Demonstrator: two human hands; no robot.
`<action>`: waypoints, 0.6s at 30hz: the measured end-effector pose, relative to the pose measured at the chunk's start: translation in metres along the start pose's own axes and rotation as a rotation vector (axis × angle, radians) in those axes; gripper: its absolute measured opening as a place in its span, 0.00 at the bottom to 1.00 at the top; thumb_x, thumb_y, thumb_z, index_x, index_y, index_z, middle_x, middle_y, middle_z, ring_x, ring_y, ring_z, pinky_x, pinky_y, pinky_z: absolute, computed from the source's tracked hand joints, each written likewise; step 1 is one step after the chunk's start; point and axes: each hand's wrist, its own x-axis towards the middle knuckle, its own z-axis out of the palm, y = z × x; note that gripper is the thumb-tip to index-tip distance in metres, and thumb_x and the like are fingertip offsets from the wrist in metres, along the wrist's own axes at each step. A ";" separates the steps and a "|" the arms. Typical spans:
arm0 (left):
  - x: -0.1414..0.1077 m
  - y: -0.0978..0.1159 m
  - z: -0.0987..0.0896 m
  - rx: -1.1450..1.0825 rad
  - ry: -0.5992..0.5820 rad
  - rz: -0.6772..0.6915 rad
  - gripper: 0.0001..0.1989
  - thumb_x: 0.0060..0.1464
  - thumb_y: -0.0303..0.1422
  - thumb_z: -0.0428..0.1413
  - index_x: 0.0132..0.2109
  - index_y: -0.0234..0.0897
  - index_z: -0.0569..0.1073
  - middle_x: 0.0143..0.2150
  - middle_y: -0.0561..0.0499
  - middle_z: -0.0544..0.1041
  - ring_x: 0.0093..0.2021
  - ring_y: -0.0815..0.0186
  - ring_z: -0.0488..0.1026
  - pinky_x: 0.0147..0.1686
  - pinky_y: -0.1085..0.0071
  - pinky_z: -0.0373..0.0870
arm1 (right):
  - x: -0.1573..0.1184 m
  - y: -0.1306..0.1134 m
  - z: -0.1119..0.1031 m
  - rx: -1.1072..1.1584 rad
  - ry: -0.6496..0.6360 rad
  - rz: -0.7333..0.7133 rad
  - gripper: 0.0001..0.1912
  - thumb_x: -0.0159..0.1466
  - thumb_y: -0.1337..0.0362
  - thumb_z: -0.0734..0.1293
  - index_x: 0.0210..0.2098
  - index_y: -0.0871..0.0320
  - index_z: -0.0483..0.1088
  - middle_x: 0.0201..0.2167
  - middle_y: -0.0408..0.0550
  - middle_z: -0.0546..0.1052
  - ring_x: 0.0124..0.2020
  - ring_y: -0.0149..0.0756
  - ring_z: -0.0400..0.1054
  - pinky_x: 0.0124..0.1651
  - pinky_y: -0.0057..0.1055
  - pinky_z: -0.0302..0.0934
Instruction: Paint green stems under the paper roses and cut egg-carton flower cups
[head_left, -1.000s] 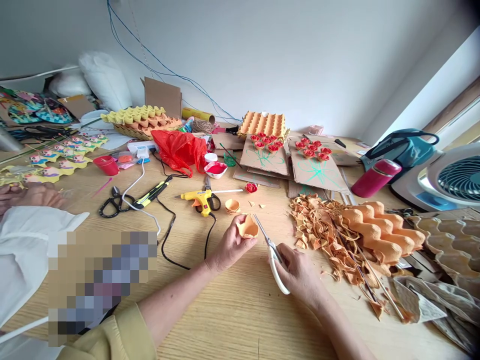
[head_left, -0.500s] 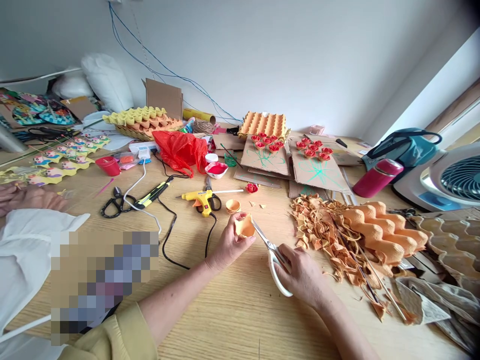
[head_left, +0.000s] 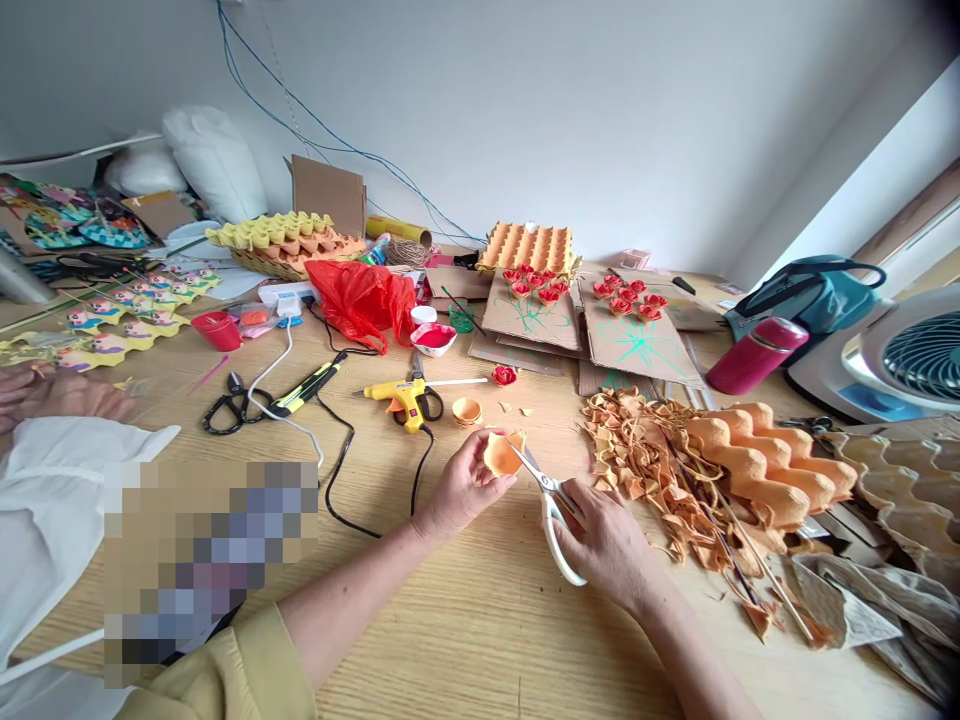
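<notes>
Between the thumb and fingers of my left hand [head_left: 466, 487] is an orange egg carton cup [head_left: 504, 455], its opening facing me. My right hand [head_left: 609, 535] grips white-handled scissors [head_left: 561, 520], with the blades at the cup's right rim. Just beyond my left hand sits a small stack of trimmed carton cups [head_left: 466, 411]. Farther back lies a single red paper-pulp flower [head_left: 503, 375], with a few small orange scraps [head_left: 516, 410] near it.
A yellow glue gun [head_left: 405, 400] with a black cord lies left of the cups. Carton trimmings [head_left: 637, 450] and an orange egg tray [head_left: 772, 460] are at right. Red flowers stand on cardboard sheets [head_left: 637, 350] behind. Another person's hands [head_left: 67, 395] rest at far left.
My left hand has turned the cup and shifted it slightly right. The scissors have moved a little to the right with my right hand.
</notes>
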 end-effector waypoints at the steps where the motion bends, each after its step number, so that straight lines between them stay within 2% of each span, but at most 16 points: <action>1: 0.000 0.000 0.000 0.000 -0.003 0.008 0.25 0.47 0.33 0.65 0.51 0.39 0.67 0.54 0.45 0.74 0.55 0.59 0.73 0.56 0.64 0.68 | 0.000 0.000 0.000 0.006 0.006 0.003 0.12 0.68 0.56 0.60 0.30 0.53 0.57 0.25 0.40 0.70 0.28 0.35 0.65 0.37 0.32 0.52; 5: 0.000 -0.002 -0.001 0.003 -0.016 0.012 0.22 0.48 0.33 0.65 0.49 0.38 0.68 0.51 0.47 0.76 0.53 0.60 0.74 0.55 0.64 0.69 | 0.000 0.000 -0.001 0.017 0.008 0.014 0.12 0.68 0.56 0.60 0.31 0.53 0.57 0.25 0.40 0.70 0.29 0.36 0.65 0.38 0.32 0.52; 15: -0.004 0.004 0.003 -0.075 -0.080 -0.080 0.21 0.47 0.31 0.67 0.47 0.36 0.71 0.50 0.46 0.78 0.54 0.59 0.74 0.55 0.66 0.68 | -0.001 -0.002 0.000 0.029 0.019 0.010 0.11 0.67 0.56 0.62 0.31 0.53 0.59 0.27 0.41 0.71 0.30 0.36 0.66 0.40 0.34 0.53; 18: -0.005 0.004 0.000 -0.114 -0.085 -0.131 0.19 0.49 0.32 0.67 0.48 0.35 0.74 0.47 0.47 0.78 0.49 0.63 0.74 0.49 0.71 0.69 | -0.001 -0.003 0.000 0.029 0.018 0.011 0.11 0.67 0.56 0.62 0.32 0.53 0.59 0.29 0.42 0.72 0.32 0.38 0.66 0.41 0.34 0.54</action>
